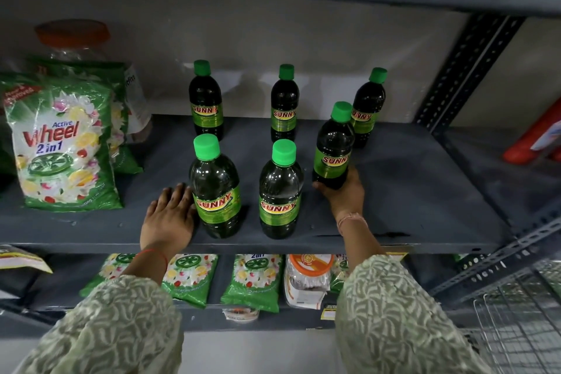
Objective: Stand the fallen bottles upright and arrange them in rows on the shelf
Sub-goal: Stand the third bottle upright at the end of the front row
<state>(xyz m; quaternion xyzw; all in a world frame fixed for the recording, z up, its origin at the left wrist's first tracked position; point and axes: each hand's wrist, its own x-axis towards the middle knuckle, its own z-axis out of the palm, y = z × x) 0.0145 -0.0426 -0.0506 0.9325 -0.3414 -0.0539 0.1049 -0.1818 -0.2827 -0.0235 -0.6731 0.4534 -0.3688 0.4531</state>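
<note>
Several dark bottles with green caps and SUNNY labels stand upright on the grey shelf (409, 191). Three form a back row: left (206, 100), middle (284, 103), right (368, 106). Two stand in front: left (216, 188), middle (280, 191). My right hand (346, 194) is shut on the base of a sixth bottle (334, 146), upright just in front of the back-right one. My left hand (170, 215) lies flat on the shelf, fingers apart, touching the front-left bottle's side.
Green Wheel detergent bags (63, 146) and a clear jar with an orange lid (73, 36) fill the shelf's left end. More bags and a jar lie on the shelf below (252, 279). A perforated steel post (467, 70) bounds the right side; a wire basket (522, 328) sits lower right.
</note>
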